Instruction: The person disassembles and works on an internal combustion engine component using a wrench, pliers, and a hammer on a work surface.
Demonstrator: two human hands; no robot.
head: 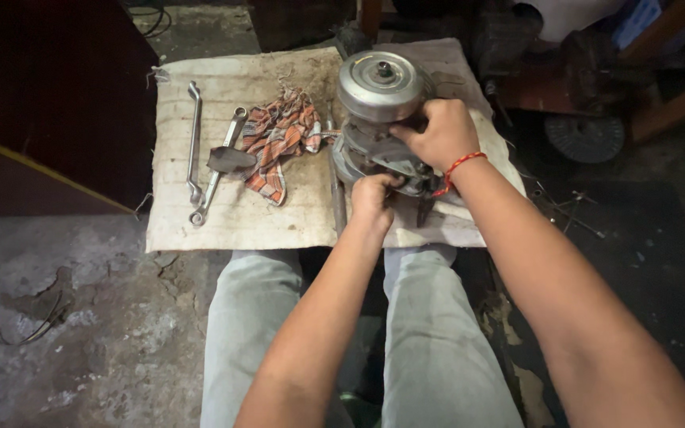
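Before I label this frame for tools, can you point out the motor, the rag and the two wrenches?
motor (380,85): head view, on its round metal top.
rag (279,139): head view, middle of the striped cloth.
wrenches (194,143): head view, shaft of the left one.

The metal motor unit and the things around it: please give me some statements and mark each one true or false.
1. Both hands are on the metal motor unit. True: the left hand is at its lower front, the right hand on its side.
2. Two wrenches lie left of the striped rag. True.
3. The rag covers the top of the unit. False: it lies on the cloth mat beside it.
4. The left wrist wears a red thread. False: the red thread is on the right wrist.
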